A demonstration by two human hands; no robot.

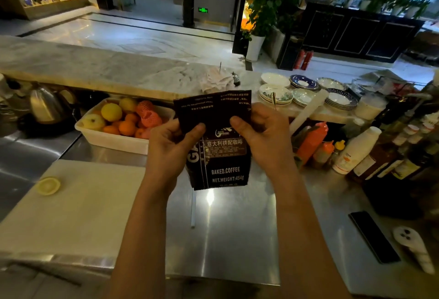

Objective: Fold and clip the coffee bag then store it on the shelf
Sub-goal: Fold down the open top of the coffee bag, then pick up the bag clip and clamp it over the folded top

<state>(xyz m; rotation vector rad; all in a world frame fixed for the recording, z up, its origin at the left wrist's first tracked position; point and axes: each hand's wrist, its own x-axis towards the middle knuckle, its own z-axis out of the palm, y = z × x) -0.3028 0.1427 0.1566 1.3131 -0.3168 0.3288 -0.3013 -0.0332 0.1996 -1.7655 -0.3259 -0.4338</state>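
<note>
Head view, left hand [169, 146], right hand [263, 137] pinching glossy dark coffee bag [222, 154]

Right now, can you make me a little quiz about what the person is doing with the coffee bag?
1. True or false: both hands hold the coffee bag.
2. What fills the white tub behind the left hand? A) fruit B) spoons C) cups
3. Fill in: the bag's top is being ____ over.

Key:
1. True. The left hand and right hand pinch it at the top, above the steel counter.
2. A. It holds oranges, lemons and other fruit.
3. Folded. No clip is on it yet.
</note>
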